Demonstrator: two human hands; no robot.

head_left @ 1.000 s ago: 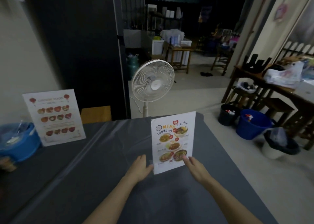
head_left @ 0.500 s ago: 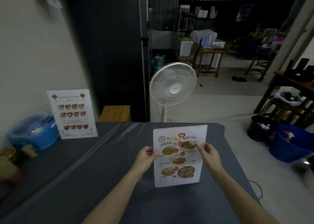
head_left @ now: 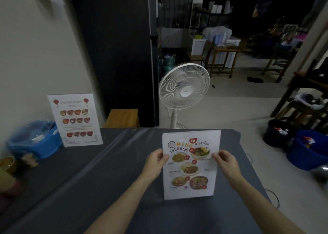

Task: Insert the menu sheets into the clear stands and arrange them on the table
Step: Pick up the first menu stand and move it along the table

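Note:
A Thai food menu stand (head_left: 190, 164), a white sheet with dish photos in a clear holder, stands upright on the grey table (head_left: 99, 177) right of centre. My left hand (head_left: 155, 162) pinches its left edge and my right hand (head_left: 225, 162) pinches its right edge, both at mid height. A second stand with a Chinese food menu (head_left: 75, 120) stands upright at the table's far left, near the wall, untouched.
A blue basket (head_left: 33, 139) and small jars (head_left: 10, 164) sit at the table's left edge. Behind the table are a white pedestal fan (head_left: 184, 89) and a wooden stool (head_left: 122, 118). Buckets (head_left: 305, 150) stand on the floor to the right.
My hands rose from the stand's base to its side edges and took hold of it. The stand sits a little nearer to me, and my view turned left.

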